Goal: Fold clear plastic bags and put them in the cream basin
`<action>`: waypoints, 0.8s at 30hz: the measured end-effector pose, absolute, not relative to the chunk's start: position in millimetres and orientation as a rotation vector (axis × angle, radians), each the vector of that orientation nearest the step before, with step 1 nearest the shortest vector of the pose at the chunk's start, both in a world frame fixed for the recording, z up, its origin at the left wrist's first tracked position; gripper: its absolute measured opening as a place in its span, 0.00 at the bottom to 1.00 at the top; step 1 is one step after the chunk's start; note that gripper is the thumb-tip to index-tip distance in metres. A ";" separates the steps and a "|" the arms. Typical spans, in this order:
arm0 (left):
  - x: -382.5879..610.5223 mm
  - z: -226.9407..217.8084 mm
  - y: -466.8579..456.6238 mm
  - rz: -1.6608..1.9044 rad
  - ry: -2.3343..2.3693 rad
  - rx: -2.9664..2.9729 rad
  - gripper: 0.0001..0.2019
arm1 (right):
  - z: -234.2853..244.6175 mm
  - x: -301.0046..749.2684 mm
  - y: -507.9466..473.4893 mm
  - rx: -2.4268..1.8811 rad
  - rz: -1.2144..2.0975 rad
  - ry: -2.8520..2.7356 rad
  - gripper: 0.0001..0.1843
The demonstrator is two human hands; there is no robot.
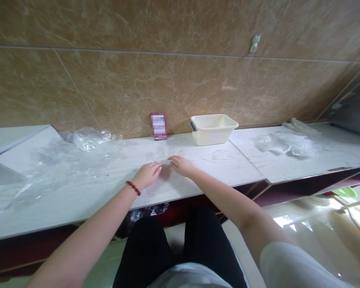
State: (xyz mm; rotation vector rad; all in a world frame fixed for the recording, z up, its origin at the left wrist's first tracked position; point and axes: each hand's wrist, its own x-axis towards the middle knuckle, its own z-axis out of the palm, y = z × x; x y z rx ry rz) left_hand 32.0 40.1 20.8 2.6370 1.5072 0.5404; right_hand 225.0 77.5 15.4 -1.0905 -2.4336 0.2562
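Note:
My left hand (149, 175), with a dark red bead bracelet at the wrist, is low over the white wood-grain counter (198, 176). Its fingers are pressed together and point at my right hand (181, 165), whose fingers are bent in toward it. A small gap separates the fingertips. Faint clear film (160, 155) shows on the counter just beyond them. Whatever the fingers pinch is too transparent or small to make out. Behind the hands, a small red-edged card (159, 126) with a blurred face leans against the wall.
A cream plastic bin (211, 136) with a grey handle stands by the wall at right. Crumpled clear plastic bags (90, 148) spread over the left side, beside a white box (27, 148). More plastic bags (288, 145) lie on the right. The counter's front edge is close to my legs.

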 end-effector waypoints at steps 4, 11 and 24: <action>49.7 4.6 69.4 0.404 1.691 2.650 0.21 | 1.9 196.6 104.8 -1.307 0.213 -2.426 0.20; 37.2 -9.1 94.0 0.248 1.762 2.604 0.24 | -10.3 191.9 113.7 -1.497 0.118 -2.455 0.27; 0.3 -1.5 120.6 0.220 1.819 2.546 0.28 | -1.4 196.9 124.9 -1.711 0.186 -2.520 0.42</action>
